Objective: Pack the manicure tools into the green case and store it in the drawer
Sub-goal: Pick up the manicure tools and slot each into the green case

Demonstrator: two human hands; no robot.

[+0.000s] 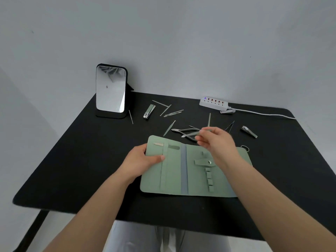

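At the bottom of the frame, grey-clad legs (145, 239) are cut off by the black table (72, 160) edge and by the frame itself; both forearms enter from the lower corners. At frame centre the green case (174, 175) lies open flat on the table, its right panel partly hidden under the right forearm. Its left panel holds two tools tucked into slots, only their ends showing: a pale one (158, 144) and a darker one (174, 147). The right panel's elastic loops and snap strap (202, 162) hold nothing visible. The left hand (140, 159) grips the case's left edge, thumb pressed on top. The right hand (216, 140), just above the case's upper edge, pinches a thin metal tool (203, 131), blurred and hard to identify. Beyond it, nippers (183, 130), partly hidden by that hand, other slim tools and two clippers (149, 111) (249, 131) lie scattered. Farthest, a mirror (111, 89) stands upper left and a power strip (213, 102) upper right, its cord running toward the frame's right edge.
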